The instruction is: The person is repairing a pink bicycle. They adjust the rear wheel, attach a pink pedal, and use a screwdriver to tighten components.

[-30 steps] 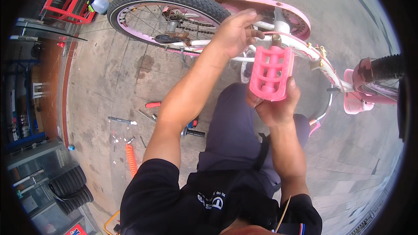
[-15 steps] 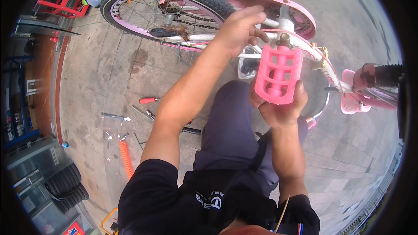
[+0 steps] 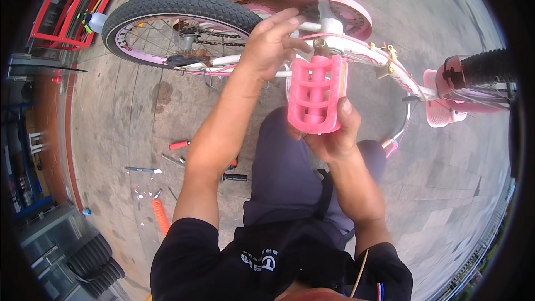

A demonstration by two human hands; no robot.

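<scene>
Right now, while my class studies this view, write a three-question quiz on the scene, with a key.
1. True or false: the right hand holds the pink pedal.
2. What colour is the coiled tube on the ground?
A) green
B) orange
C) blue
3. Short answer: which of the person's hands is nearer the large black tyre at upper left?

Key: 1. True. 2. B. 3. The left hand.

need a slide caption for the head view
Right hand gripping a pink pedal, left hand loosely open near a white bicycle frame.
</scene>
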